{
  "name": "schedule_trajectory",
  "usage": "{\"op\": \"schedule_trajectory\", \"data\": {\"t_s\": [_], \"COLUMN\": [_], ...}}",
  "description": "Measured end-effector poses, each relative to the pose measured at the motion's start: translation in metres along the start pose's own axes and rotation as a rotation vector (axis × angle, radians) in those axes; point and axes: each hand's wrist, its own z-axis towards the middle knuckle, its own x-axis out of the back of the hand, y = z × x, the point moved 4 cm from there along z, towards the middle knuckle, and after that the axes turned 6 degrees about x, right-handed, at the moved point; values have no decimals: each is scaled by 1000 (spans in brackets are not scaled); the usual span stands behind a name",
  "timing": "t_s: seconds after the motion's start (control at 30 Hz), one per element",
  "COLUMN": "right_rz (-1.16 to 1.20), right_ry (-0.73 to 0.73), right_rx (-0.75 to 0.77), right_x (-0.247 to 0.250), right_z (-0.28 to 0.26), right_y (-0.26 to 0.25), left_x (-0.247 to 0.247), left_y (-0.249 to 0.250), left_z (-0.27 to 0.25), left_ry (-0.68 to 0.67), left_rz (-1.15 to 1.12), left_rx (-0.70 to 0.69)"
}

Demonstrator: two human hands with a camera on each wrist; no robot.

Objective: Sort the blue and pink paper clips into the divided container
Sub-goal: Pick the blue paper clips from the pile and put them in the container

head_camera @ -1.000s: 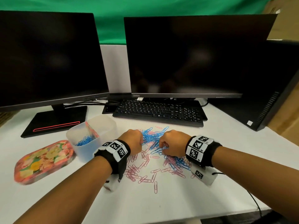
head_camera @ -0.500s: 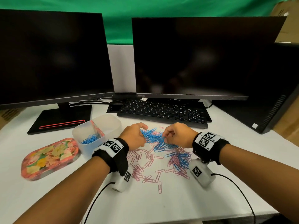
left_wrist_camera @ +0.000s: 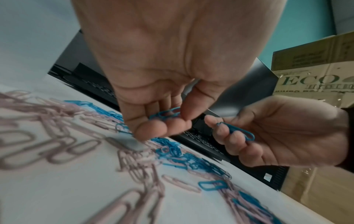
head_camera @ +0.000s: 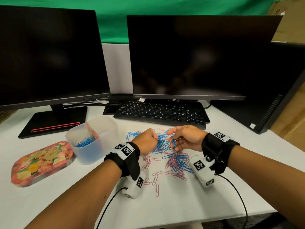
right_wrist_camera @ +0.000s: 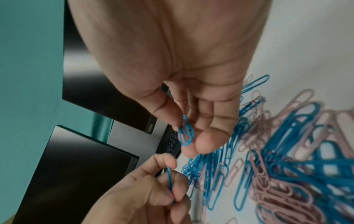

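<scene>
Gathering blue only, both hands work over the mixed pile [head_camera: 166,156] on the counter [head_camera: 181,202]: the left hand [head_camera: 145,142] pinches a few blue clips [left_wrist_camera: 166,114], and the right hand [head_camera: 186,139] pinches one blue clip [head_camera: 173,141], probably so both can unload into the divided container [head_camera: 92,139], whose near compartment holds blue.

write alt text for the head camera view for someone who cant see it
Two hands work over a mixed pile of blue and pink paper clips on a white desk: the right hand pinches a blue clip, and the left hand is curled beside it. A divided container holding blue clips sits to the left.
</scene>
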Motion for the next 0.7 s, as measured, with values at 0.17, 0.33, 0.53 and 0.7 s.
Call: {"op": "schedule_trajectory", "data": {"t_s": [0.17, 0.33, 0.53, 0.7], "right_rz": [-229, -1000, -1315, -1361], "right_ry": [74, 24, -51, -82], "right_rx": [-11, 191, 226, 237], "right_x": [0, -13, -33, -39], "right_z": [1, -3, -4, -5], "right_y": [6, -2, 5, 2], "left_x": [-11, -11, -6, 1], "left_y": [1, 2, 1, -5], "left_z": [4, 4, 0, -5], "left_ry": [70, 139, 109, 61], "left_rz": [361, 606, 715, 674], "left_rx": [-68, -103, -74, -46]}}
